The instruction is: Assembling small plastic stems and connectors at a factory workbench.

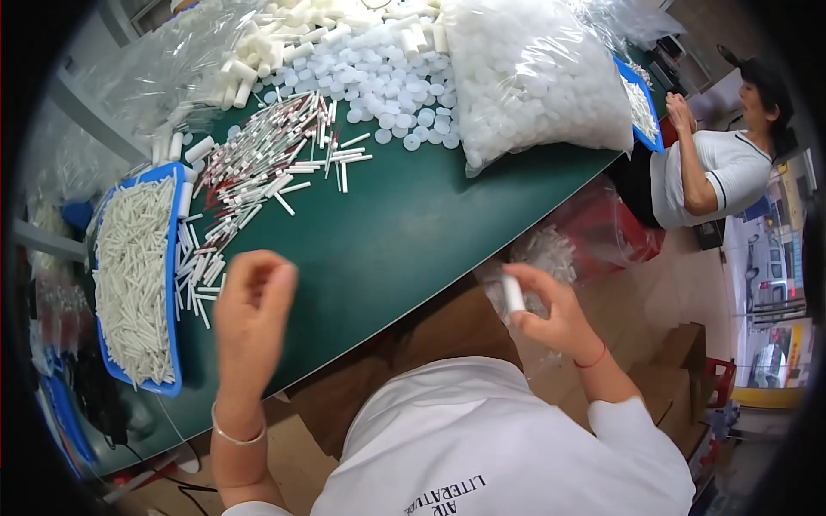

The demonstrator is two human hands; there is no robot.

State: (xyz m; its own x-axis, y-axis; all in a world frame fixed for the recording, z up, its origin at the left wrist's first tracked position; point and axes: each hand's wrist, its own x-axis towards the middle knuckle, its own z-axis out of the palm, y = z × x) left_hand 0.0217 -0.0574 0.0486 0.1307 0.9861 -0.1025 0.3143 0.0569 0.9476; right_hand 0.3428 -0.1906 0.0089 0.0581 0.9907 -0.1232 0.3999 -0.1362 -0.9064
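White cylinder held in the right hand beyond the table's near edge

The far part of the table (pixel 387 224) is taken up by loose heaps: cream-white cylinders (pixel 310 34) at the back, translucent discs (pixel 379 77) spread before them, and thin white sticks marked with dark red (pixel 267 155) strewn down the left. Crumpled clear plastic (pixel 155 77) is piled at far left, against a pale metal post (pixel 95 116). Nearest to the sticks, the left hand (pixel 254 301) is raised with fingers curled; whether anything is held in it cannot be told. By the right hand (pixel 559 314), the white cylinder (pixel 514 297) is grasped between thumb and fingers.

At left, a long blue tray (pixel 175 344) is filled with white sticks (pixel 133 292), some loose ones being scattered along its right side. The far right corner is occupied by a bulging clear bag (pixel 542 95), packed with pale round pieces. Below the edge, near the right hand, small white pieces (pixel 551 249) are seen in clear plastic beside a red bag (pixel 615 228). A second blue tray (pixel 657 140) is placed at far right, heaped with white pieces.

The table's surface is dark green and is left bare in the middle. A co-worker (pixel 714 172) is seen at right; cardboard boxes (pixel 675 387) are stacked on the floor at near right.
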